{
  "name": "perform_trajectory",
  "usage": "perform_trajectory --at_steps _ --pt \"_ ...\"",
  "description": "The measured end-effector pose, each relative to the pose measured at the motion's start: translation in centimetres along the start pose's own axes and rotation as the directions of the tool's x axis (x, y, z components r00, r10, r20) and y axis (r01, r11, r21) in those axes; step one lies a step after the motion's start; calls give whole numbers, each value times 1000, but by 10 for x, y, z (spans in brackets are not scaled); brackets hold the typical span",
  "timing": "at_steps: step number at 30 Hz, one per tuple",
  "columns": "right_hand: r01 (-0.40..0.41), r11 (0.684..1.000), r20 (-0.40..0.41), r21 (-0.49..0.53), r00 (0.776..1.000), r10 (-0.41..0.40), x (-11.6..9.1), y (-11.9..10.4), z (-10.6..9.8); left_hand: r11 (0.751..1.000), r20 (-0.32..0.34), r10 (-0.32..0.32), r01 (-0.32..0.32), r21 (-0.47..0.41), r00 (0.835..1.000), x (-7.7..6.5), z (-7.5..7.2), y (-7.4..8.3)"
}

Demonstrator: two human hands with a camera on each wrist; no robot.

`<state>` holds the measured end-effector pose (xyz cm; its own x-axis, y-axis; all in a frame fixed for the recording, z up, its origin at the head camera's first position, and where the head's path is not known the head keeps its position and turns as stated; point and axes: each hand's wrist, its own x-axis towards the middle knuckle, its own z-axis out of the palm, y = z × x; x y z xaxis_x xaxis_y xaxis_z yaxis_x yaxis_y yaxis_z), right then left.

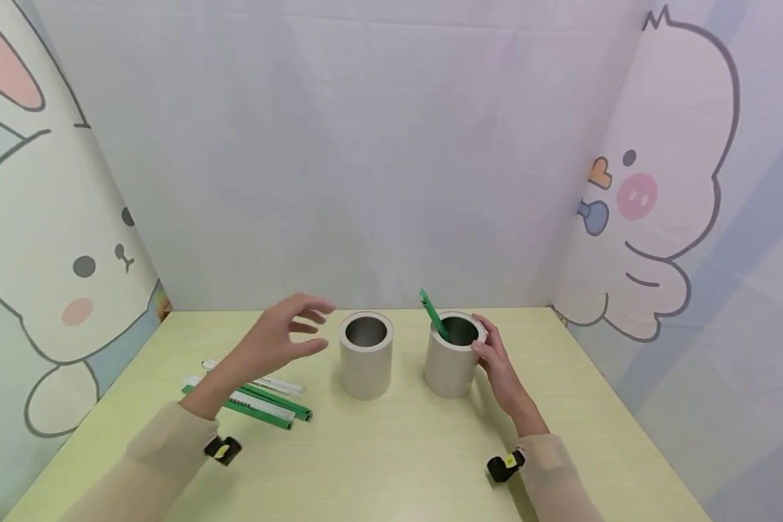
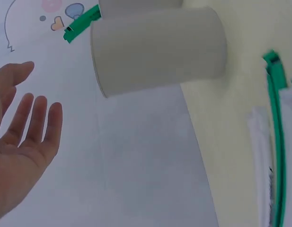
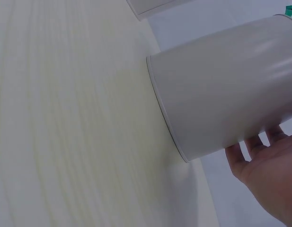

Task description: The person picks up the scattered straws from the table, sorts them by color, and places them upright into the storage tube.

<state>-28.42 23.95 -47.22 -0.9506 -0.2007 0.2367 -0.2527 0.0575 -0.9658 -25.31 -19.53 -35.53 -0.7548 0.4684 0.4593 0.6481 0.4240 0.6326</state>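
Two light grey round pots stand upright on the table. My left hand (image 1: 275,337) is raised to the left of the left pot (image 1: 366,373), fingers spread and holding nothing; a gap separates them in the left wrist view too. My right hand (image 1: 501,370) holds the right pot (image 1: 449,371) from its right side, thumb by the rim. Several fingers (image 3: 236,158) lie against the pot's wall in the right wrist view. A slim green wrapped stick (image 1: 433,315) leans in the right pot, its upper end above the rim. The left pot's visible inside shows no stick.
Several slim green and white wrapped sticks (image 1: 261,407) lie loosely together on the table (image 1: 378,464), below and beside my left forearm. A pale cloth wall (image 1: 359,159) rises behind the table, with cartoon-printed sides at left and right.
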Motion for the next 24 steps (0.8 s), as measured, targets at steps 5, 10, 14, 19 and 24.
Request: perform_trajectory --at_steps 5,10,14,19,24 --pt "4 1000 4 12 1000 -4 0 0 1 993 120 -24 10 117 992 -41 -15 -26" --pt "-5 1000 6 12 1000 5 1 0 1 991 227 -23 -8 132 974 -75 -21 -51" --pt "-6 1000 5 15 1000 6 1 -1 1 992 282 -35 0 123 959 -93 -26 -66" --pt "-5 1000 4 13 1000 5 0 -3 0 991 340 -55 9 137 939 -110 -34 -81" --pt "-9 1000 2 19 1000 8 0 -2 1 991 386 -69 17 136 920 -119 -37 -94"
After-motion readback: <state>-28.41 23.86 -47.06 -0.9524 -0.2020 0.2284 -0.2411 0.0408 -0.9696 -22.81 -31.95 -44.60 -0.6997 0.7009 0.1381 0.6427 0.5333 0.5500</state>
